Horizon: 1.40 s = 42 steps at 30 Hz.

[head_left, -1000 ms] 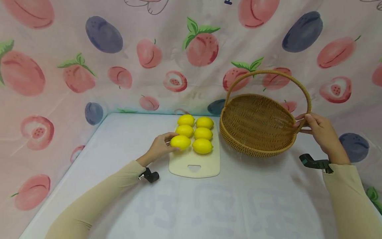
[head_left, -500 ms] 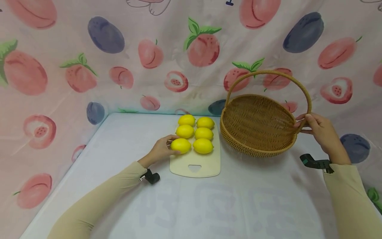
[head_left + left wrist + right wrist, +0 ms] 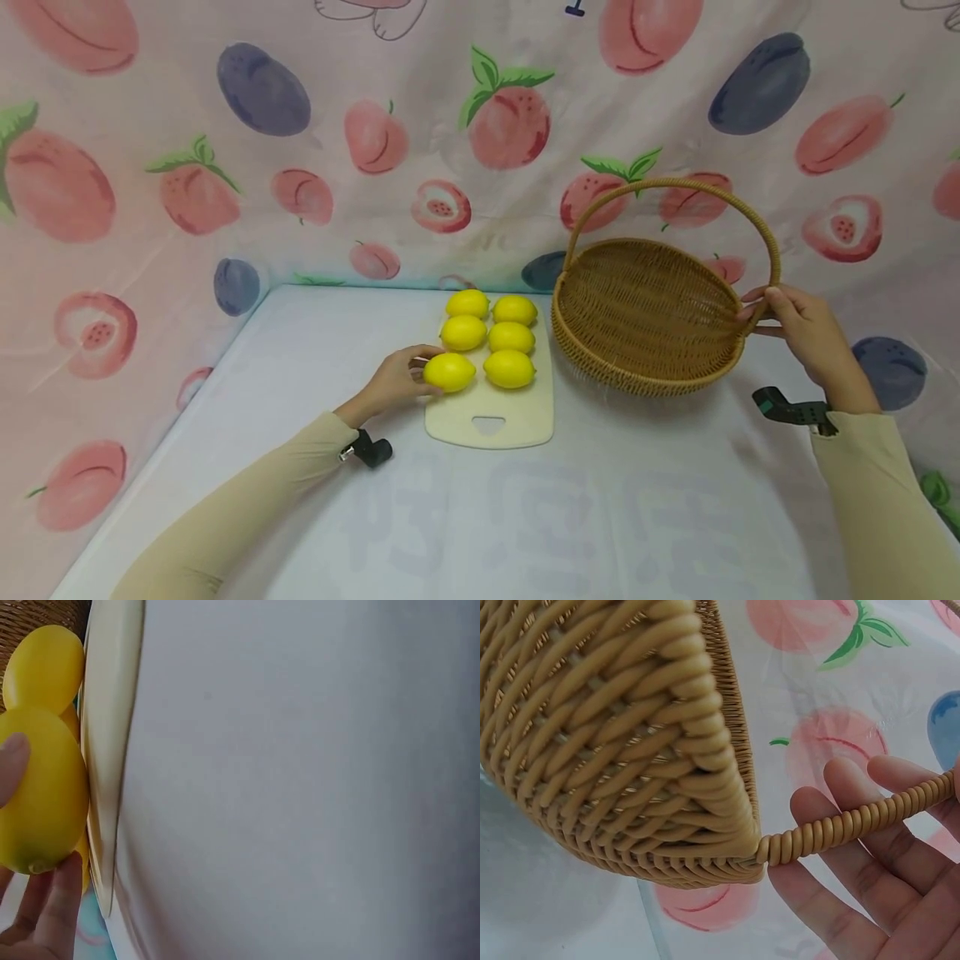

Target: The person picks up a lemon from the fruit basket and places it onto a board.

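Observation:
Yellow lemons lie in two columns on a cream cutting board (image 3: 517, 425) in the head view. My left hand (image 3: 392, 385) is at the front-left lemon (image 3: 450, 372), with thumb and fingers about its left end. In the left wrist view the thumb lies against that lemon (image 3: 41, 795) and a fingertip touches its lower tip. To the right, my right hand (image 3: 813, 333) holds a brown wicker basket (image 3: 645, 308) by the base of its arched handle, the open side tilted towards me. Fingers pass behind the handle (image 3: 855, 825) in the right wrist view. No lemon shows inside the basket.
White cloth (image 3: 480, 517) covers the table under the board. A fruit-print curtain (image 3: 300, 167) hangs behind and at the sides. The basket stands close to the board's right edge. A small black camera (image 3: 371, 450) sits at the left wrist, another (image 3: 787, 408) at the right.
The front-left lemon has come down and slightly towards me on the board, away from the lemon behind it. My left hand moved with it. The right hand and basket stay put.

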{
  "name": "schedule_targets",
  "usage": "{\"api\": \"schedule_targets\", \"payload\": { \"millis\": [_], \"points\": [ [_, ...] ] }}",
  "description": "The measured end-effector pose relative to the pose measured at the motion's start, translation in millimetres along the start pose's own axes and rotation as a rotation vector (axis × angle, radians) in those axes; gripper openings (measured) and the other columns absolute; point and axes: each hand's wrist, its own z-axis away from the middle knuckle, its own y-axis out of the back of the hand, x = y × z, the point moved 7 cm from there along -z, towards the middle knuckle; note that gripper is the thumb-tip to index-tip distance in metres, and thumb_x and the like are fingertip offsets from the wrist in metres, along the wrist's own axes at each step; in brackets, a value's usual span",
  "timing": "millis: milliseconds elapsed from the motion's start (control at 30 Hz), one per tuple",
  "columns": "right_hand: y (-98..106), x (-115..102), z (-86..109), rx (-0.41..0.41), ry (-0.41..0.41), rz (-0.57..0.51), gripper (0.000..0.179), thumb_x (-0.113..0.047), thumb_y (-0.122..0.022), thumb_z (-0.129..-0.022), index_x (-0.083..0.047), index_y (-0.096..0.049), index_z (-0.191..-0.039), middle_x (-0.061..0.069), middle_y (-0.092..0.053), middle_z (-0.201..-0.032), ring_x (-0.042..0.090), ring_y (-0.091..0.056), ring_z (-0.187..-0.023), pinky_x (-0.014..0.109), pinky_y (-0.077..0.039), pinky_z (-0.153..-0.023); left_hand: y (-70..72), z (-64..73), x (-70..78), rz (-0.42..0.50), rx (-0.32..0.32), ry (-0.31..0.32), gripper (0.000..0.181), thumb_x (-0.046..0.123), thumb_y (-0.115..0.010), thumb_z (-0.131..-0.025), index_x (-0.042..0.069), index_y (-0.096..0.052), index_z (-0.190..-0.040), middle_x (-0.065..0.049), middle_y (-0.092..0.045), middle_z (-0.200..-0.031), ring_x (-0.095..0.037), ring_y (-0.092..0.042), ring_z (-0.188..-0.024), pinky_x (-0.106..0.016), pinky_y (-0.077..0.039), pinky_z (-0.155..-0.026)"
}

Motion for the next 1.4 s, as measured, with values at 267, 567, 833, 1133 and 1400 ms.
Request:
{"api": "schedule_targets", "payload": {
  "millis": [267, 567, 833, 1133, 1400],
  "points": [
    [-0.4, 0.3, 0.3, -0.006, 0.006, 0.000, 0.042, -0.027, -0.032, -0.103, 0.010, -0.052, -0.108, -0.019, -0.064, -0.082, -0.008, -0.059, -0.081, 0.007, -0.050, -0.065, -0.1, -3.0, 6.3, -0.072, 0.089, 0.051, 0.060, 0.024, -0.081, -0.073, 0.007, -0.057, -0.126, -0.013, -0.059, -0.126, -0.030, -0.061, -0.110, -0.039, -0.052, -0.092],
    [1.1, -3.1, -2.0, 0.000, 0.018, -0.009, 0.039, -0.027, -0.033, -0.102, 0.005, -0.056, -0.106, -0.018, -0.063, -0.082, -0.007, -0.059, -0.081, 0.006, -0.050, -0.066, -1.5, -8.6, 11.4, -0.084, 0.096, 0.047, 0.060, 0.026, -0.081, -0.073, 0.005, -0.057, -0.124, -0.015, -0.059, -0.125, -0.031, -0.061, -0.109, -0.040, -0.052, -0.092],
    [1.5, -2.6, -2.5, -0.011, 0.009, -0.009, 0.040, -0.028, -0.033, -0.102, 0.005, -0.055, -0.107, -0.018, -0.063, -0.082, -0.006, -0.059, -0.081, 0.007, -0.050, -0.066, -2.4, -9.4, 8.4, -0.048, 0.087, 0.052, 0.063, 0.025, -0.082, -0.071, 0.007, -0.056, -0.125, -0.013, -0.059, -0.127, -0.030, -0.061, -0.110, -0.038, -0.053, -0.091],
    [1.2, 1.3, -1.5, -0.015, 0.002, -0.005, 0.040, -0.028, -0.033, -0.102, 0.004, -0.056, -0.108, -0.019, -0.063, -0.084, -0.007, -0.059, -0.082, 0.007, -0.050, -0.066, -5.5, -7.7, 7.6, -0.036, 0.054, 0.052, 0.065, 0.025, -0.083, -0.071, 0.008, -0.055, -0.128, -0.012, -0.056, -0.131, -0.031, -0.059, -0.114, -0.039, -0.052, -0.093],
    [1.3, 4.0, -0.4, -0.025, -0.015, 0.001, 0.040, -0.029, -0.032, -0.103, 0.004, -0.055, -0.109, -0.021, -0.063, -0.084, -0.009, -0.058, -0.082, 0.007, -0.050, -0.066, -10.1, -7.7, 8.5, -0.074, 0.017, 0.043, 0.066, 0.028, -0.082, -0.072, 0.012, -0.055, -0.130, -0.008, -0.055, -0.134, -0.031, -0.056, -0.117, -0.041, -0.049, -0.097]
  ]
}}
